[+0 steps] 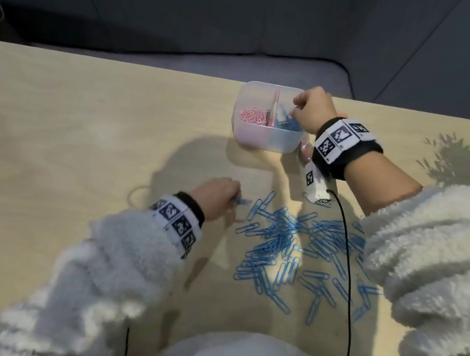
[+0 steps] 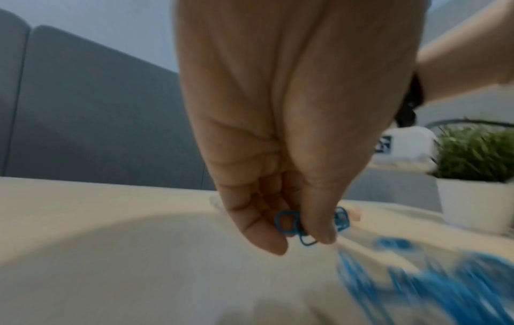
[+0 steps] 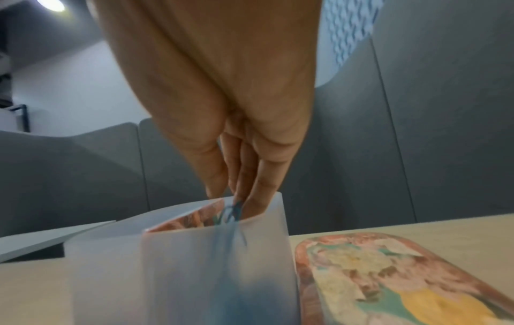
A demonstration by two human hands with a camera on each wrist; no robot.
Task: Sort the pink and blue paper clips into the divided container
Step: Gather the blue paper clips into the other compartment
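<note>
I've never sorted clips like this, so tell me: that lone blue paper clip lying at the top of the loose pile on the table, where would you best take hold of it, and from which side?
Pinch the blue paper clip across its two long sides, near the middle, coming straight down from above. It lies flat on the table, and its upper end is clear of the pile.

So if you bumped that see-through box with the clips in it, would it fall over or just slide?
Probably it would slide. The divided container looks low and wide, so tipping seems unlikely. It looks like thin plastic holding only small heaps of pink paper clips and blue paper clips, so it is likely light, and the table looks smooth.
</note>
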